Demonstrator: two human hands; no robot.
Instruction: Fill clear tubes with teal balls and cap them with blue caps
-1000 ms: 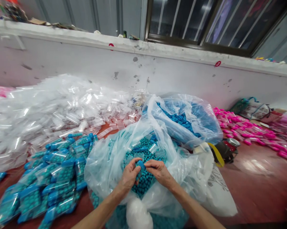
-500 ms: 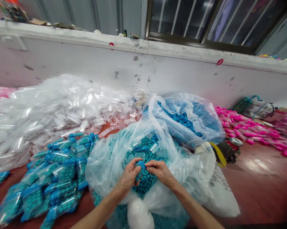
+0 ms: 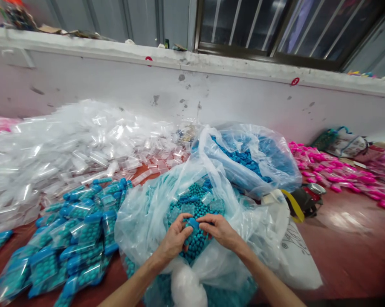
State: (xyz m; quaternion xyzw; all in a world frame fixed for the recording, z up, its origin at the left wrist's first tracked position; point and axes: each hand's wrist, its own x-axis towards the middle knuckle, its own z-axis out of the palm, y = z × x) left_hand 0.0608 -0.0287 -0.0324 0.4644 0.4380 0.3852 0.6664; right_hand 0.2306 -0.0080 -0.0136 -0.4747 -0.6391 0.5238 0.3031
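While my left hand (image 3: 176, 234) clasps a small blue-capped container (image 3: 192, 223) between thumb and fingers, my right hand (image 3: 223, 232) meets it from three o'clock, bent thumb and index finger touching the edge of the cap; I cannot tell whether they pinch it or only press. Most of the container is hidden by my fingers. I have it just above the mouth of a translucent plastic bag (image 3: 136, 226) filled with teal beads (image 3: 191, 255), among which lie a few clear containers (image 3: 206, 198).

Around my hands, at nine o'clock, a pile of filled containers (image 3: 75, 238) with blue caps lies on the red table (image 3: 348, 247). At ten o'clock spreads a large heap of clear containers (image 3: 67, 147). At one o'clock, a second plastic bag (image 3: 283, 170) stands open with deep-blue caps (image 3: 245, 160) inside, near the first. Out at two o'clock is a scatter of bright pink pieces (image 3: 336, 170), with a red jar (image 3: 310, 195) with a silver lid and a yellow strap (image 3: 294, 207) nearer to me. At four o'clock lies a white sack (image 3: 302, 273) with dark writing, and at six o'clock a bunched lump of white plastic (image 3: 188, 286).
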